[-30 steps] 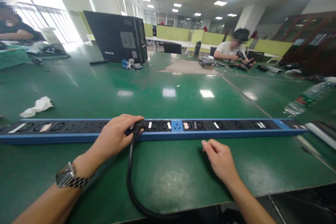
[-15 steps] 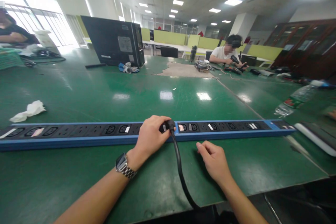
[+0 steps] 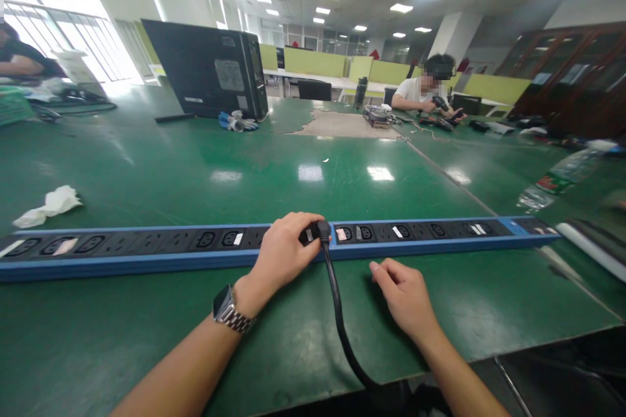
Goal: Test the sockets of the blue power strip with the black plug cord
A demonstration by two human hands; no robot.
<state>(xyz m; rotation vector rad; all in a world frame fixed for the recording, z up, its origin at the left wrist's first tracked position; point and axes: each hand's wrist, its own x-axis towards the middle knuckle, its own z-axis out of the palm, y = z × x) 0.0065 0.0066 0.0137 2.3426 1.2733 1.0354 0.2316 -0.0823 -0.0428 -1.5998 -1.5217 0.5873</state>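
A long blue power strip [image 3: 161,266] with black sockets lies across the green table in front of me. At its middle, a black power plug [image 3: 323,230] is pinched between the thumb and fingers of my left hand [image 3: 286,251], which wears a watch. How deep the plug sits in a socket is hidden by the fingers. From the plug, a thick black cable [image 3: 338,319] curves down over the table's near edge. My right hand [image 3: 405,290] hovers low before the strip, right of the cable, its fingers loosely curled with nothing visible in them.
Crumpled tissue [image 3: 51,205] lies at the left, and a plastic bottle [image 3: 562,176] rests at the right. Farther back are a black computer case [image 3: 195,68], gloves [image 3: 237,121] and a worn patch [image 3: 342,125]. A co-worker [image 3: 415,92] handles a tool across the table.
The view has shifted slightly. My left hand keeps its grip on the plug against the strip, and my right hand stays curled nearby, almost unmoved.
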